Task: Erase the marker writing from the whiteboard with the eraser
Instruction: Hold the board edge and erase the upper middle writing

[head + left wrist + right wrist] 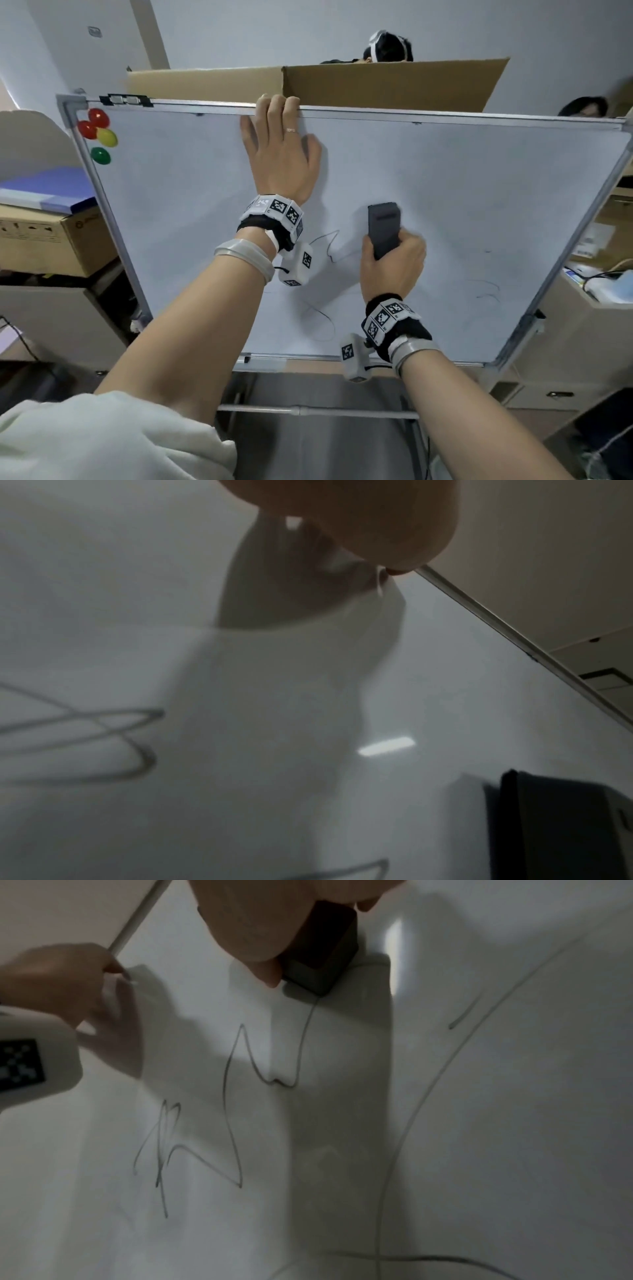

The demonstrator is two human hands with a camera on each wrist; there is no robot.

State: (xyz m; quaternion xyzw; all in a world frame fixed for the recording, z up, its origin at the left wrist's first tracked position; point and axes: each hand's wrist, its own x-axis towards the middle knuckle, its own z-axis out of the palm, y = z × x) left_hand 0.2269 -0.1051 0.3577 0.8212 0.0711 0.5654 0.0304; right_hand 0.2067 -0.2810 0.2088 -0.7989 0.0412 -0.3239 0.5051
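The whiteboard stands tilted on its stand and carries thin black marker writing, with more faint strokes low down and at the right. My left hand lies on the board's upper middle, its fingers hooked over the top frame. My right hand grips a dark grey eraser and presses it flat on the board just right of the scribble. The right wrist view shows the eraser at the upper end of a stroke of the writing. In the left wrist view the eraser sits at the lower right.
Red, yellow and green magnets cluster in the board's top left corner. A large cardboard box rises behind the board, with people behind it. Cardboard boxes and cabinets stand at the left, a cluttered desk at the right.
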